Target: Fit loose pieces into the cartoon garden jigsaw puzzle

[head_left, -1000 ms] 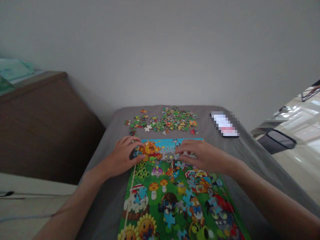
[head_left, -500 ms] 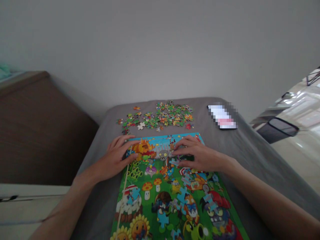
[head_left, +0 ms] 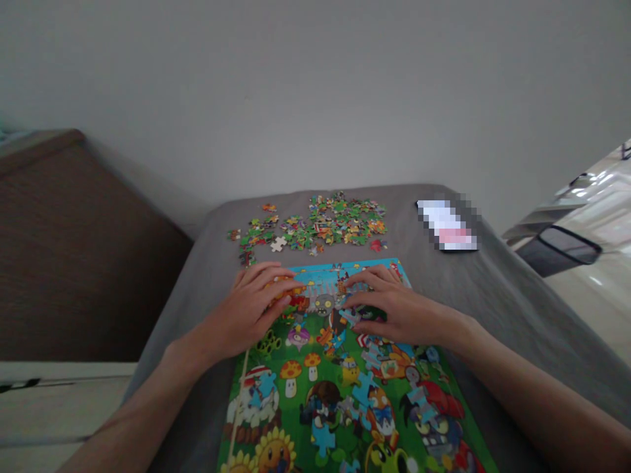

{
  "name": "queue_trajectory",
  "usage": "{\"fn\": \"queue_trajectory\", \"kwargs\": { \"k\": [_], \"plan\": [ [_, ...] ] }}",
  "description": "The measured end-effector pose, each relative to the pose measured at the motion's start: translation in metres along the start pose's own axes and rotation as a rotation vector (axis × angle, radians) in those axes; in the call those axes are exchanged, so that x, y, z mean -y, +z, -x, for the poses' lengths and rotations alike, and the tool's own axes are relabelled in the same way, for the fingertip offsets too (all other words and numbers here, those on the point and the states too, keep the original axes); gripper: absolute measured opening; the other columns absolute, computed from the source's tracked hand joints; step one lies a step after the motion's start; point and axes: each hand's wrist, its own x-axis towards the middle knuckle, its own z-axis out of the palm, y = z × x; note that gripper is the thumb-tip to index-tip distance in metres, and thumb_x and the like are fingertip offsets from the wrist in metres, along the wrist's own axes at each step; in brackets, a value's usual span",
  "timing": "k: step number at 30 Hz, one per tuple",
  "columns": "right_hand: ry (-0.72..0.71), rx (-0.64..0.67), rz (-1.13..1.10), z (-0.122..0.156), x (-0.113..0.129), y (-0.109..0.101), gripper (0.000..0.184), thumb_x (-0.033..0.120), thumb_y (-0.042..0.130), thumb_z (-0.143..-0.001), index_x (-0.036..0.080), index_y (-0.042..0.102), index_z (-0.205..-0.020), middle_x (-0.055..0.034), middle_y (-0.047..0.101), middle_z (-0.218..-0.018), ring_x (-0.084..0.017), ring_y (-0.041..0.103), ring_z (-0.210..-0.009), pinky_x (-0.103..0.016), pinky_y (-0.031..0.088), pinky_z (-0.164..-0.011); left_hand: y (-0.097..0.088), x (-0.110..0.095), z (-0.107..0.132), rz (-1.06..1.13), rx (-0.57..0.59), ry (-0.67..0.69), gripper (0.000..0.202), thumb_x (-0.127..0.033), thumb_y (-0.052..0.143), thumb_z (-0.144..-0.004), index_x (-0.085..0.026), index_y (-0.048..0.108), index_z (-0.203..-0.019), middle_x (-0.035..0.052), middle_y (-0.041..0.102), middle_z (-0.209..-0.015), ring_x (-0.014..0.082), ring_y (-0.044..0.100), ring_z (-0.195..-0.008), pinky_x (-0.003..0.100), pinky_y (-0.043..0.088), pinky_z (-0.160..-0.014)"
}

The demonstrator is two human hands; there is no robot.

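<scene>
Over the puzzle [head_left: 315, 358], left hand [head_left: 244, 312] arches; right hand [head_left: 397, 305] splays.

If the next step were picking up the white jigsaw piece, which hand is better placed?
Probably the left hand: its fingers are closer to the white jigsaw piece, while the right hand is farther off, over the jigsaw board's right side.

Jigsaw pieces [head_left: 345, 223] on grey cloth [head_left: 444, 279] suggest a home.
</scene>
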Motion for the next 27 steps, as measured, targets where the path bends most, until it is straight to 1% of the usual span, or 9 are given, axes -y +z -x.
{"fn": "queue_trajectory", "kwargs": {
  "k": [2, 5, 10, 13, 17, 23, 27],
  "plan": [
    [0.012, -0.015, 0.005, -0.001, 0.001, 0.001, 0.024, 0.035, 0.072, -0.090, 0.024, 0.070, -0.111, -0.0068, 0.061, -0.133, -0.027, 0.047, -0.126, -0.050, 0.040, -0.106, 0.002, 0.005, 0.005, 0.022, 0.004, 0.008, 0.032, -0.039, 0.043, -0.104, -0.029, 0.062, -0.129, 0.0055, 0.062, -0.132, 0.0259, 0.045, -0.131, 0.049, 0.036, -0.110],
    [0.029, -0.036, 0.022, -0.004, 0.001, 0.004, 0.026, 0.036, 0.075, -0.087, 0.021, 0.067, -0.107, -0.0073, 0.064, -0.126, -0.026, 0.051, -0.119, -0.046, 0.042, -0.103, 0.002, 0.005, 0.006, 0.042, 0.006, 0.021, 0.032, -0.042, 0.046, -0.103, -0.032, 0.061, -0.130, 0.0041, 0.061, -0.135, 0.0260, 0.044, -0.133, 0.049, 0.035, -0.111],
    [0.078, -0.169, 0.127, -0.008, -0.003, 0.013, 0.037, 0.043, 0.080, -0.081, 0.021, 0.067, -0.107, -0.0069, 0.067, -0.117, -0.026, 0.053, -0.112, -0.042, 0.045, -0.098, 0.002, 0.000, 0.005, 0.027, -0.012, 0.044, 0.031, -0.040, 0.047, -0.103, -0.035, 0.062, -0.130, 0.0023, 0.061, -0.135, 0.0280, 0.045, -0.133, 0.050, 0.036, -0.110],
    [0.118, -0.220, 0.175, -0.010, -0.007, 0.018, 0.036, 0.046, 0.078, -0.082, 0.021, 0.067, -0.105, -0.0077, 0.067, -0.116, -0.027, 0.053, -0.113, -0.044, 0.045, -0.098, 0.002, 0.002, 0.005, 0.022, -0.044, 0.068, 0.031, -0.039, 0.048, -0.102, -0.035, 0.061, -0.130, 0.0017, 0.062, -0.134, 0.0283, 0.045, -0.133, 0.051, 0.037, -0.109],
    [0.144, -0.232, 0.167, -0.011, -0.008, 0.020, 0.033, 0.047, 0.075, -0.085, 0.020, 0.063, -0.101, -0.0082, 0.068, -0.114, -0.028, 0.053, -0.112, -0.045, 0.045, -0.097, 0.002, 0.005, 0.005, 0.016, -0.063, 0.083, 0.031, -0.036, 0.048, -0.102, -0.035, 0.062, -0.130, 0.0007, 0.063, -0.134, 0.0276, 0.045, -0.133, 0.050, 0.037, -0.110],
    [0.148, -0.259, 0.153, -0.013, -0.010, 0.019, 0.034, 0.046, 0.074, -0.086, 0.020, 0.061, -0.103, -0.0094, 0.067, -0.115, -0.029, 0.053, -0.114, -0.046, 0.045, -0.097, 0.002, 0.006, 0.006, 0.010, -0.068, 0.094, 0.031, -0.033, 0.048, -0.102, -0.034, 0.061, -0.129, 0.0004, 0.063, -0.134, 0.0270, 0.045, -0.132, 0.050, 0.038, -0.109],
    [0.173, -0.281, 0.172, -0.013, -0.014, 0.018, 0.032, 0.043, 0.075, -0.086, 0.020, 0.061, -0.103, -0.0097, 0.066, -0.116, -0.028, 0.054, -0.112, -0.046, 0.044, -0.097, 0.002, 0.005, 0.006, 0.001, -0.073, 0.083, 0.030, -0.033, 0.048, -0.101, -0.034, 0.062, -0.128, 0.0010, 0.064, -0.133, 0.0272, 0.046, -0.132, 0.050, 0.038, -0.108]
  ]
}}
